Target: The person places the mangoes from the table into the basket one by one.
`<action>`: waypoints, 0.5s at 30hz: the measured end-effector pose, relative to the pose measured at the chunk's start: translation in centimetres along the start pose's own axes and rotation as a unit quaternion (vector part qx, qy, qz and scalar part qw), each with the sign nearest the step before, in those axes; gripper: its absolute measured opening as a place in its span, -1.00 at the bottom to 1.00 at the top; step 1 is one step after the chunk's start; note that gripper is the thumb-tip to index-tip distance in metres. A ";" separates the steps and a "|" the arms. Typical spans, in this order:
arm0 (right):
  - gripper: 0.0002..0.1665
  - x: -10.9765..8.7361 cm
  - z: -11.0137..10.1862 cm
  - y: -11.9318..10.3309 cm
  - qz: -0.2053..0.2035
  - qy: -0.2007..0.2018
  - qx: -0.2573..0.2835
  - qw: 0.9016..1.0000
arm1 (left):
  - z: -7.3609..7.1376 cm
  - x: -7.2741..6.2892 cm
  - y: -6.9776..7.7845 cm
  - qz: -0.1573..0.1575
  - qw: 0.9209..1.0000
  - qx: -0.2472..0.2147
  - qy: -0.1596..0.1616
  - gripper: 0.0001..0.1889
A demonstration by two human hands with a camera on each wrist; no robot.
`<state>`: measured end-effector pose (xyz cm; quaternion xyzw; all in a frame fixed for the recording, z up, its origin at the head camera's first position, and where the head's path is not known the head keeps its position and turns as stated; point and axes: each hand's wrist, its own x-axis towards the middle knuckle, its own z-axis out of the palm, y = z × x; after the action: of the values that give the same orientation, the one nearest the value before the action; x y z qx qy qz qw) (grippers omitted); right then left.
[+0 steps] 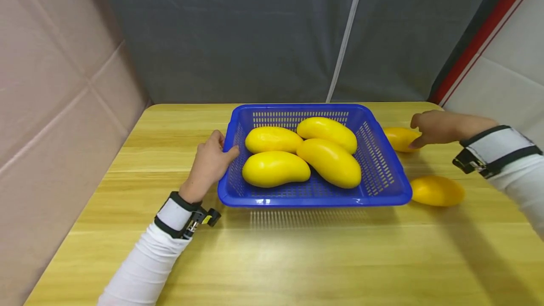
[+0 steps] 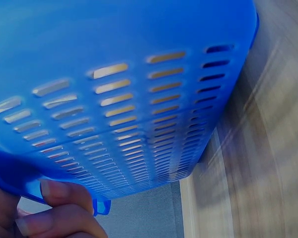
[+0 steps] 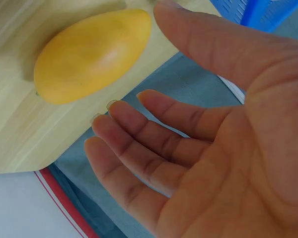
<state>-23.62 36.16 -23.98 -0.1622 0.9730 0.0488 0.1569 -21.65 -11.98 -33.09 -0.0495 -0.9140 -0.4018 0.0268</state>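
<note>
A blue plastic basket (image 1: 314, 202) with slotted walls carries several yellow mangoes, among them one at its front left (image 1: 276, 169). My left hand (image 1: 212, 162) grips the basket's left rim, thumb on top and fingers curled below the edge. From the left wrist, the slotted outer side of the basket (image 2: 139, 114) fills most of the view. Right of the basket, my right hand (image 1: 439, 126) reaches over a loose mango (image 1: 399, 138). In the right wrist view, that mango (image 3: 94, 57) lies on the wood just beyond the thumb tip, and the fingers are extended with nothing between them.
Another loose mango (image 1: 437, 191) lies on the table by the basket's front right corner. The wooden table (image 1: 297, 263) ends at a grey curtain (image 1: 238, 37) behind. Pale padded panels (image 1: 55, 84) stand to the left, and a white panel with red edging to the right.
</note>
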 end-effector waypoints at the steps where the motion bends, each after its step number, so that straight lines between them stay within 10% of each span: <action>1: -0.27 0.1 0.2 0.0 -0.001 0.000 0.000 1.000 | 0.0 0.0 0.0 0.000 1.000 -0.001 0.000 -0.70; 15: -0.39 -0.1 0.6 0.0 -0.004 -0.067 -0.004 0.998 | 0.0 0.0 0.0 0.010 1.000 0.000 0.009 -0.69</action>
<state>-23.31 36.25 -24.52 -0.1633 0.9593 0.0630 0.2214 -21.64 -12.03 -33.09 -0.0555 -0.9131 -0.4020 0.0388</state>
